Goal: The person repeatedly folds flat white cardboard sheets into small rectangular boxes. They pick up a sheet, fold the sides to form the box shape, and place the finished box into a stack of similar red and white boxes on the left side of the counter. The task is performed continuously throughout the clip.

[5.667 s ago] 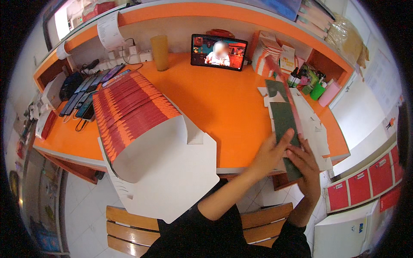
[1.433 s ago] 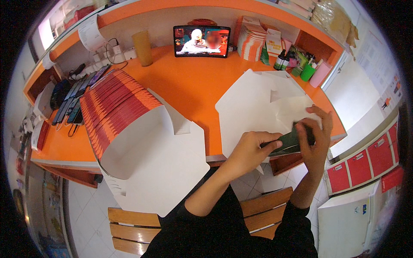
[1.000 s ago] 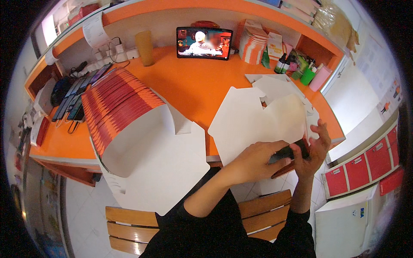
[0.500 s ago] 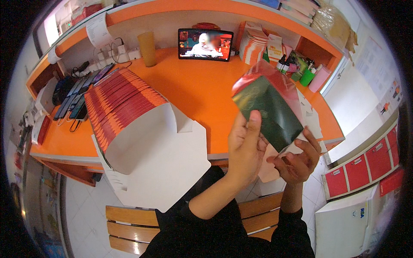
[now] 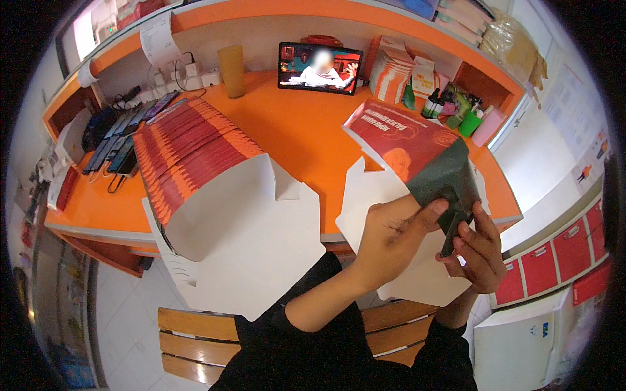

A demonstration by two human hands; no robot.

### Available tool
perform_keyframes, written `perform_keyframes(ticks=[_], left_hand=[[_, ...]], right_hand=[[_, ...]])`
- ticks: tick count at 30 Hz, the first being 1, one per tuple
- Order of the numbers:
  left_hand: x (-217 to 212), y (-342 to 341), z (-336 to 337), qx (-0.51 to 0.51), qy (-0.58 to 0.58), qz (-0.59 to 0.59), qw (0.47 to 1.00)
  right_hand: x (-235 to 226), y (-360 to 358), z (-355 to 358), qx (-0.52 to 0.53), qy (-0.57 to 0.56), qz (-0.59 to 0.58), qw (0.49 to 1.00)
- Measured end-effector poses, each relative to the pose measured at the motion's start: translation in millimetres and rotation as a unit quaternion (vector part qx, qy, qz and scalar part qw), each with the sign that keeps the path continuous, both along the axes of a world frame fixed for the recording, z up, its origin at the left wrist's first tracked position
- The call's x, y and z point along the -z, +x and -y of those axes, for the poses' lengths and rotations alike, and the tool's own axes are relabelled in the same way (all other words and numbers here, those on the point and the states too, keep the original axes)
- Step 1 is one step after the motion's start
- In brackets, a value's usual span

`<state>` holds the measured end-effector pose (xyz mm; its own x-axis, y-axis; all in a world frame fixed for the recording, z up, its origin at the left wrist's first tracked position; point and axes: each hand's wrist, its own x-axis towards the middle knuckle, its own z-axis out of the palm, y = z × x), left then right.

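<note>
A red printed cardboard box blank (image 5: 404, 140) with a dark green end slants across the right side of the orange desk. Around its green end, my left hand (image 5: 394, 238) is closed, the thumb pressing on the green panel. Closed on the same end from the right is my right hand (image 5: 479, 254), with its fingers at the green flaps, which are bent. White cardboard (image 5: 365, 195) lies below the held piece, partly hidden by my hands. To the left rests a fanned stack of red and orange box blanks (image 5: 195, 156), its front sheet curling with the white inside (image 5: 254, 254) facing up.
Several phones (image 5: 120, 146) lie at the desk's left, near a power strip. Along the back stand a yellow cup (image 5: 231, 72), a tablet (image 5: 319, 68) and stacked orange-and-white cartons (image 5: 391, 75). A green cup (image 5: 469, 124) is at right. A wooden bench (image 5: 199, 335) sits below.
The cardboard blank has turned to show more of its red printed face. Both hands have moved right and slightly down to its green end, where flaps are now bent.
</note>
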<state>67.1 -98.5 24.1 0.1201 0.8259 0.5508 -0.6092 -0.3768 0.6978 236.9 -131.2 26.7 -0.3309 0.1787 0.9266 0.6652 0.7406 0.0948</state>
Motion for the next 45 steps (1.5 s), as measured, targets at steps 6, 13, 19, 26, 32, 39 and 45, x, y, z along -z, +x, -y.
perform_keyframes(ticks=[6, 13, 19, 26, 32, 39, 45], left_hand=[[-3.3, 16.1, 12.0, -0.033, 0.147, -0.152, 0.977], [-8.3, 41.0, 23.9, -0.085, 0.451, -0.28, 0.843], [-10.9, -54.3, 66.6, -0.184, 0.487, -0.341, 0.783], [18.2, -204.9, 84.7, -0.606, 0.067, -0.409, 0.679], [22.9, -270.7, 24.1, -0.47, 0.147, -0.475, 0.729], [48.9, -289.8, 6.8, -0.465, 0.166, -0.5, 0.712], [37.4, -295.6, 13.9, -0.406, 0.203, -0.514, 0.728]], right_hand=[[9.4, -3.8, 7.7, 0.114, 0.119, -0.11, 0.98], [4.7, 5.8, 19.2, 0.117, 0.115, -0.385, 0.908], [-12.1, 13.9, 14.5, 0.077, -0.399, -0.468, 0.784], [2.4, -61.3, -82.2, -0.181, -0.528, -0.019, 0.83], [-5.5, -136.9, -106.5, -0.208, -0.658, -0.008, 0.723], [24.4, -160.7, -119.8, -0.222, -0.557, -0.052, 0.798], [30.5, -145.4, -130.7, -0.294, -0.567, -0.047, 0.768]])
